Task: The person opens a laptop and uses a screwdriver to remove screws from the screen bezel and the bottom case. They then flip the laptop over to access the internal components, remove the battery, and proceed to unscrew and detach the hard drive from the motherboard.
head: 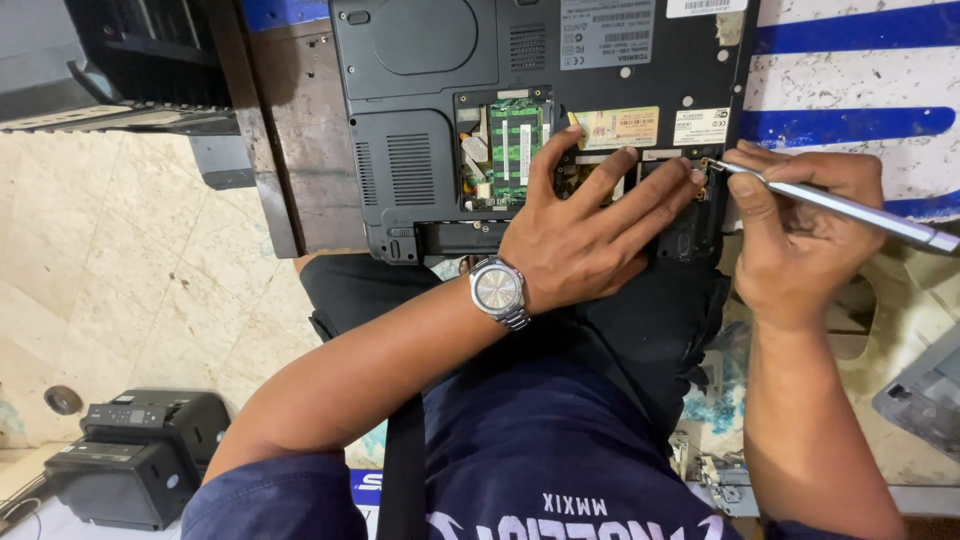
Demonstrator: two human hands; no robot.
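A black laptop (430, 90) lies upside down on the bench edge, its bottom facing me. A cover is off, showing a green memory board (513, 150). My left hand (585, 235), with a silver wristwatch (497, 290) on its wrist, rests flat on the laptop's near edge, fingers spread over an open bay. My right hand (800, 235) grips a silver screwdriver (850, 208). Its tip touches the laptop's right near corner beside my left fingertips.
The bench top (850, 90) to the right is white with blue stripes. A dark wooden frame (290, 130) runs left of the laptop. A black printer (135, 455) sits on the tiled floor at lower left. A grey device part (925, 400) lies at the right edge.
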